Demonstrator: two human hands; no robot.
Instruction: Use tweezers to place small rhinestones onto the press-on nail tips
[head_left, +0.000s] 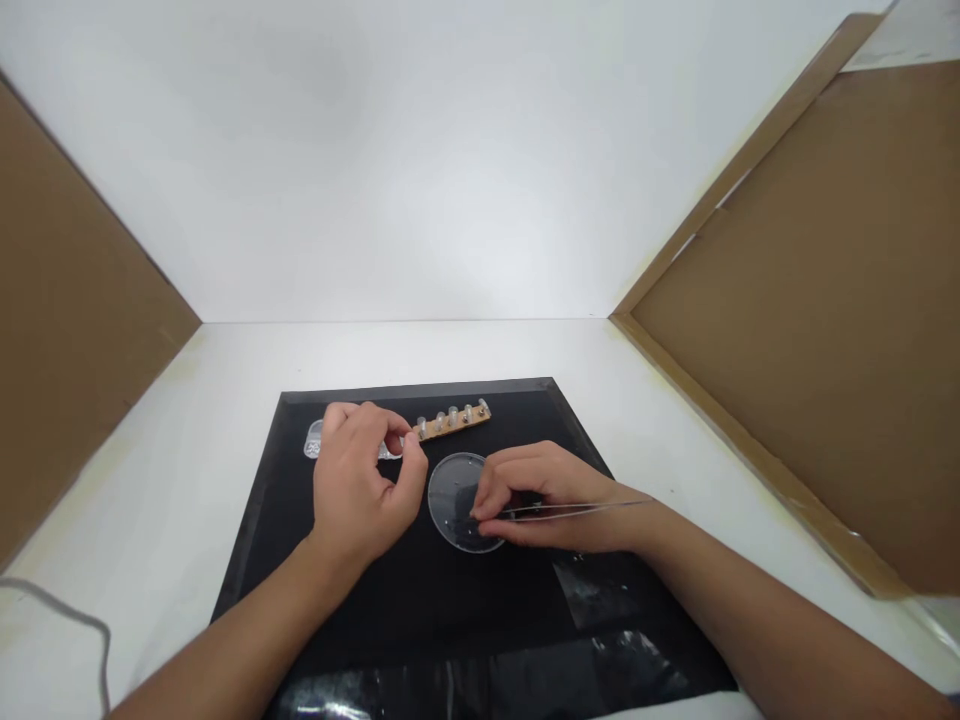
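My right hand [536, 497] is closed around thin metal tweezers [581, 509], whose rear end lies back along the wrist. Its fingertips are over the right side of a clear, round shallow dish [451, 500]; a few tiny specks show in the dish. Past it lies a narrow cardboard strip [450, 424] carrying a row of several small clear cylinders, some with dark bits by them. My left hand [360, 480] pinches the strip's left end between thumb and forefinger. Partly hidden behind that hand is a clear packet with white print [312, 443].
A black mat [420, 610] lies under everything, with shiny tape along its front edge. It rests on a white table [247, 350] with a white wall behind. Brown cardboard panels [825, 300] stand on both sides. A grey cable [67, 605] runs along the left.
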